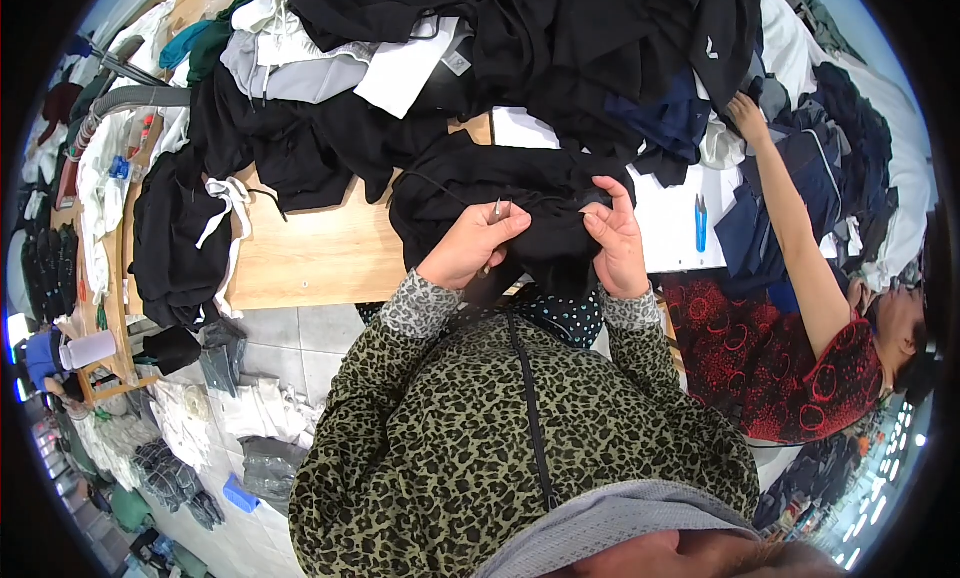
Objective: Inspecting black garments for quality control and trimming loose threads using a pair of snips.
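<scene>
A black garment [560, 243] lies bunched over the table's near edge, in front of my body. My left hand [470, 246] is closed on it, thumb against forefinger. A small metallic tip shows above those fingers and a bit more below them; its kind is too small to tell. To the right, my right hand [618, 240] pinches the same garment between thumb and forefinger, with its other fingers raised. A thin dark drawstring or cord lies across the cloth near my left hand. Blue thread snips [701, 224] rest on the white surface, right of my right hand.
Black clothes [620, 38] are heaped along the far side, with grey and white pieces [290, 68] at the left. On the wooden table [320, 253] sits another black garment [180, 233]. At right, a co-worker's arm [790, 198] reaches into the pile. Bundles lie on the floor, lower left.
</scene>
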